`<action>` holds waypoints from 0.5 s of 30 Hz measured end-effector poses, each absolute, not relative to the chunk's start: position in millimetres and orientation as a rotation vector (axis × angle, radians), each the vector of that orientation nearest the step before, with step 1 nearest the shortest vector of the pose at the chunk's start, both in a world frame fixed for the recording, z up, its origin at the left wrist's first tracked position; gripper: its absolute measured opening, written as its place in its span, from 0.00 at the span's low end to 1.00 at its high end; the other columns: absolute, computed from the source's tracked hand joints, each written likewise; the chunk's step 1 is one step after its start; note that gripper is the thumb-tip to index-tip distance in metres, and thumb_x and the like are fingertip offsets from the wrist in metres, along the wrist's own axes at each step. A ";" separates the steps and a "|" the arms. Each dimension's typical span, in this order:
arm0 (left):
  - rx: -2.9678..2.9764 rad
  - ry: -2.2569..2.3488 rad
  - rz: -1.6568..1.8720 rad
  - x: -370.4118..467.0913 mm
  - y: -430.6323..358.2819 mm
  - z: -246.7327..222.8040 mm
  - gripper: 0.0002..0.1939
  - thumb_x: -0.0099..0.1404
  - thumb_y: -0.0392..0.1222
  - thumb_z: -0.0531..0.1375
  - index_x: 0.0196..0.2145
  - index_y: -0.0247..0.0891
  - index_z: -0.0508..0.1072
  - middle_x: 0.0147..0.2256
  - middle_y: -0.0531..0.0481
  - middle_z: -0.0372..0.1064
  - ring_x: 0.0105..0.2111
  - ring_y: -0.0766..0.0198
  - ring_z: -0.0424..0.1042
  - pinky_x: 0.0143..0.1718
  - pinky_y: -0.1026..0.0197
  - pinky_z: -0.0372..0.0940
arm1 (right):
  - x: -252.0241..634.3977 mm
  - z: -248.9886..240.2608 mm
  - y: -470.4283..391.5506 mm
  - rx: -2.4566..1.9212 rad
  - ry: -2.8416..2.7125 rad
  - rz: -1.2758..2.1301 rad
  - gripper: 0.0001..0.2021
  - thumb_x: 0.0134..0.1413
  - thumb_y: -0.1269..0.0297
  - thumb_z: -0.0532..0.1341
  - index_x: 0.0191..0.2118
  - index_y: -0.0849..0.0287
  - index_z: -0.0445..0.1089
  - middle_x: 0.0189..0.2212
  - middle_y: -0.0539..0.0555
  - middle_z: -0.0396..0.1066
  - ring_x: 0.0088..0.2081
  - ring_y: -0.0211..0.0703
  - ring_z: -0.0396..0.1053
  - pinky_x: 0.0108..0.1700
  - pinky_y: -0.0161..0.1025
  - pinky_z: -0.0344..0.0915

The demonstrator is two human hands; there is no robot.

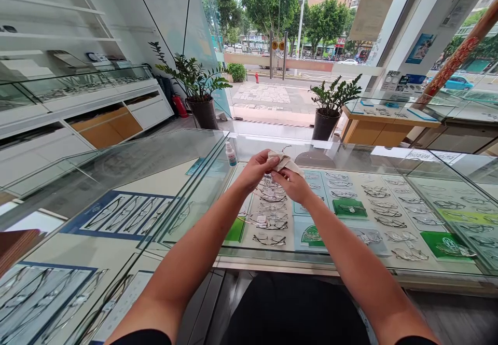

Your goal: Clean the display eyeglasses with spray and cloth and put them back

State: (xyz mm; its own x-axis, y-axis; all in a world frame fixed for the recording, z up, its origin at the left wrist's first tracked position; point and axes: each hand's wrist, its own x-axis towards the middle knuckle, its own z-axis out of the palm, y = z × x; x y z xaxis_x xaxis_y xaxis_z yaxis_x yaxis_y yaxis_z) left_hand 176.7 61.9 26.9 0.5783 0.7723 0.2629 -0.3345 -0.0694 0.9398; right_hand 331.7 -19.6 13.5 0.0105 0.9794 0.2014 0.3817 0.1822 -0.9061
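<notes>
Both hands meet above the glass display counter [268, 259], pinching a pale cleaning cloth [292, 166] with zigzag edges. My left hand [257, 169] has its thumb and fingers closed on the cloth's left part. Just below and to the right, my right hand [292, 184] is closed on its lower part. A thin curved piece [287, 148], like a glasses temple, pokes out above the cloth; anything else inside the folds is hidden. A small spray bottle [231, 155] with a white top and blue liquid stands on the glass left of my hands.
Under the glass lie rows of eyeglasses [269, 239] and green display cards [350, 208]. More frames sit in blue-edged trays [124, 214] at left. Beyond the counter stand two potted plants [204, 114] [326, 124] and a glass door [278, 54].
</notes>
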 end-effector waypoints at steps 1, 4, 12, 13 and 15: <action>1.353 0.414 0.945 176.5 61.2 27.6 0.22 0.61 0.57 0.75 0.34 0.37 0.73 0.29 0.54 0.67 0.29 0.67 0.64 0.32 0.63 0.56 | 332.0 12.3 -18.9 -1.357 -1.527 0.821 0.19 0.63 0.42 0.63 0.34 0.53 0.78 0.32 0.51 0.75 0.38 0.48 0.69 0.43 0.45 0.64; 1.354 0.392 0.926 176.0 59.2 29.3 0.23 0.61 0.57 0.75 0.34 0.38 0.71 0.29 0.54 0.67 0.29 0.67 0.63 0.32 0.63 0.56 | 333.9 7.6 -15.0 -1.325 -1.507 0.859 0.20 0.62 0.42 0.64 0.33 0.54 0.78 0.30 0.51 0.75 0.40 0.50 0.70 0.46 0.46 0.66; 1.375 0.310 0.893 175.4 56.0 32.2 0.24 0.64 0.58 0.74 0.35 0.39 0.68 0.29 0.55 0.65 0.28 0.68 0.62 0.32 0.64 0.57 | 335.9 -4.7 -7.4 -1.232 -1.467 0.917 0.21 0.62 0.41 0.64 0.32 0.54 0.77 0.33 0.54 0.75 0.43 0.51 0.72 0.51 0.50 0.68; 1.376 0.308 0.897 175.6 55.7 32.8 0.24 0.64 0.58 0.74 0.35 0.39 0.68 0.29 0.55 0.65 0.29 0.68 0.62 0.32 0.64 0.57 | 335.7 -4.8 -7.6 -1.225 -1.470 0.916 0.20 0.63 0.41 0.64 0.32 0.54 0.76 0.32 0.53 0.75 0.43 0.51 0.72 0.52 0.50 0.69; 1.374 0.305 0.899 175.8 55.0 34.0 0.24 0.64 0.58 0.74 0.35 0.39 0.68 0.29 0.55 0.65 0.29 0.68 0.61 0.32 0.64 0.56 | 335.4 -3.9 -8.6 -1.213 -1.473 0.903 0.20 0.63 0.42 0.64 0.31 0.54 0.76 0.31 0.53 0.74 0.43 0.51 0.72 0.51 0.49 0.69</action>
State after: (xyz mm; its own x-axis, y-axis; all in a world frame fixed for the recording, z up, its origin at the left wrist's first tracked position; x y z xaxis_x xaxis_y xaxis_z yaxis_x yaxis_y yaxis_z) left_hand 175.8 55.0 34.0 0.6447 0.7009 0.3052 -0.3709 -0.0624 0.9266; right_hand 335.4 -8.6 -3.9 -0.0142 0.9739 0.2264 0.2404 0.2231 -0.9447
